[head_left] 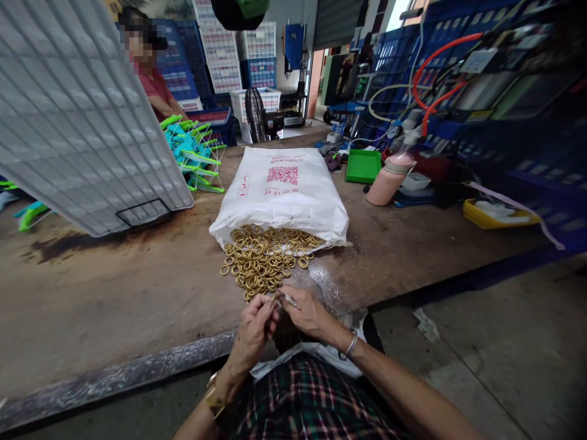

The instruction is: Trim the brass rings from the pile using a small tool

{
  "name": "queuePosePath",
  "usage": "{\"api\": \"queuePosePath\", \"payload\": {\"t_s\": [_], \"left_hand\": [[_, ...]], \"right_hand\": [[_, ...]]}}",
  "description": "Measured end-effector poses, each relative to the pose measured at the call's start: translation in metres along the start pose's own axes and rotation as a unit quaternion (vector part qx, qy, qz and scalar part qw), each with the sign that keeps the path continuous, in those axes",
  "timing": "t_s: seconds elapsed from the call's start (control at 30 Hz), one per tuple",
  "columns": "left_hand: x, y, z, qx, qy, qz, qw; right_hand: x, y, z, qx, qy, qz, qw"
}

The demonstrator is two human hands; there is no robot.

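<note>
My left hand (257,319) is closed, its thumb and fingertips pinching a gold-coloured ring (274,296), seen nearly edge-on. Close beside it, my right hand (306,310) is closed on a small whitish tool (290,299), mostly hidden by the fingers; its exact kind does not show. The two sets of fingertips almost meet at the table's front edge. Just beyond them lies a loose pile of gold-coloured rings (261,266). The rings spill from the open mouth of a white woven sack (293,198) with red print, lying flat on the table.
A grey-white plastic crate (101,122) stands tilted on the wooden table (183,281) at left, with green and blue plastic pieces (195,156) behind. A green tray (363,165), pink bottle (389,179) and yellow tray (498,215) sit at right. Another person (153,85) is beyond the crate.
</note>
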State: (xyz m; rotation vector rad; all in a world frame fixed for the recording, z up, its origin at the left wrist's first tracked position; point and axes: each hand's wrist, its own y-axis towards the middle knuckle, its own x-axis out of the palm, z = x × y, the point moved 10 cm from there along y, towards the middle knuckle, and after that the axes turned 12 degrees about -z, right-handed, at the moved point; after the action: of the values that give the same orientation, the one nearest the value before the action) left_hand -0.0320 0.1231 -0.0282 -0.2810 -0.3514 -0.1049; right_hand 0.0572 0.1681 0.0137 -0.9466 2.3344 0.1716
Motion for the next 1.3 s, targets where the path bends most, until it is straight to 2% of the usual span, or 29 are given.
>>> {"api": "queuePosePath", "payload": {"t_s": [0.1,0.2,0.5,0.73,0.87,0.97,1.03,1.13,1.23,1.3], "left_hand": [[-0.001,0.001,0.000,0.008,0.020,-0.006,1.000],[-0.002,0.001,-0.002,0.002,0.037,-0.001,0.999],[-0.007,-0.001,-0.004,-0.009,0.068,0.024,0.997],[-0.004,0.000,-0.005,0.004,0.081,-0.002,0.997],[0.000,-0.007,-0.001,0.003,0.074,-0.007,0.997],[0.016,-0.010,0.003,0.007,0.035,-0.054,0.998],[0.021,-0.008,0.003,0.006,-0.029,-0.064,0.998],[0.017,-0.005,-0.001,-0.007,-0.114,-0.027,0.993],[0.011,-0.002,-0.009,-0.026,-0.153,0.009,0.988],[0.009,0.003,-0.014,-0.018,-0.188,0.009,0.982]], "right_hand": [[0.009,-0.004,-0.005,-0.012,-0.095,-0.027,0.995],[0.012,-0.005,-0.005,-0.007,-0.145,-0.033,0.989],[0.013,-0.001,-0.001,0.028,-0.199,-0.032,0.979],[0.022,-0.002,-0.001,0.022,-0.189,-0.074,0.979],[0.015,0.004,0.010,0.066,-0.217,-0.049,0.973],[0.002,0.012,0.028,0.117,-0.240,-0.017,0.963],[-0.011,0.017,0.037,0.132,-0.247,0.025,0.960],[-0.023,0.022,0.042,0.119,-0.246,0.077,0.959],[-0.019,0.028,0.046,0.111,-0.269,0.074,0.954],[-0.014,0.033,0.050,0.097,-0.283,0.063,0.952]]}}
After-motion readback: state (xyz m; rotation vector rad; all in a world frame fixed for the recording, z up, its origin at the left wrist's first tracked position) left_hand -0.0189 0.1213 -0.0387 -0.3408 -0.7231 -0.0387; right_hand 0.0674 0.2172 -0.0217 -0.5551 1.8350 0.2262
